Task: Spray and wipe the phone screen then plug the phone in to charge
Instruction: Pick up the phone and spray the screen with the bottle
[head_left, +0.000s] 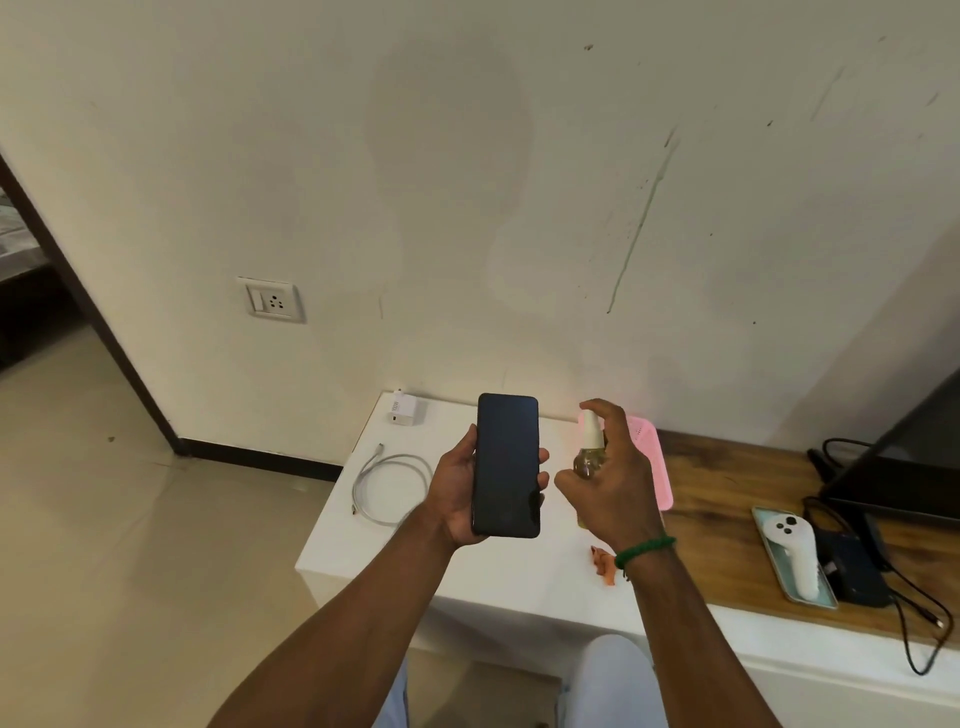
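Currently phone (506, 467) is being held by left hand (460, 491) over the surface (519, 571), long axis pointing away, while spray bottle (591, 441) is being gripped by right hand (615, 483) just to its right.

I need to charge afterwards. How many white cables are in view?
1. The white cable lies looped on the white table, left of the phone held in the left hand. Another could be hidden from view.

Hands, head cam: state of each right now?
Left hand: holding the phone, screen up, fingers wrapped round its edges.
Right hand: gripping the spray bottle, index finger on the nozzle top.
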